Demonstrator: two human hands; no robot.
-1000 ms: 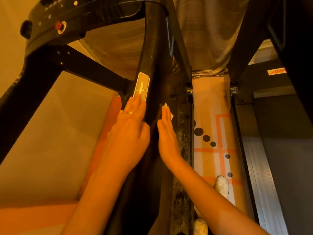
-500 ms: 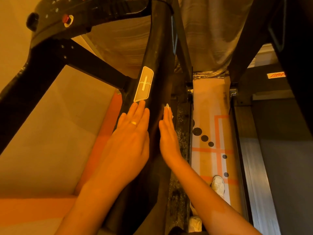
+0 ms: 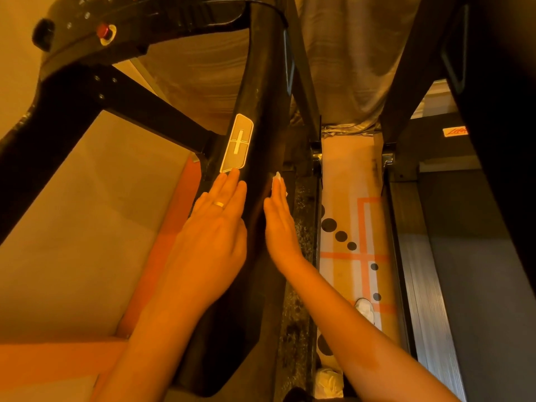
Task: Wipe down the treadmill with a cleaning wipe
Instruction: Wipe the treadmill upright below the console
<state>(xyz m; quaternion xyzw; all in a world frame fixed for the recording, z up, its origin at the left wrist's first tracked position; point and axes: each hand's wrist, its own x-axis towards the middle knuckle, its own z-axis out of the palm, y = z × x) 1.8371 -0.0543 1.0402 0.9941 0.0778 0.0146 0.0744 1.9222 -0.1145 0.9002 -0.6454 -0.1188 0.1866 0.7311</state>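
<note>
Fingers of our left hand [image 3: 216, 227] lie straight and flat on the treadmill's black handrail [image 3: 262, 105], tips just below its plus-marked button pad [image 3: 237, 143]. Our right hand [image 3: 280, 224], equally flat, presses the white cleaning wipe [image 3: 277, 177] against the rail's right side. The 2 hands are apart.

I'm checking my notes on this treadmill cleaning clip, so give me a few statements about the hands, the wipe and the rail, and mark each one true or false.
1. The white wipe lies under the fingers of the right hand. True.
2. The left hand covers the silver plus pad. False: its fingertips stop at the pad's lower edge.
3. Both hands lie flat on the black rail. True.
4. The ring is on the right hand. False: it is on the left hand.
</note>
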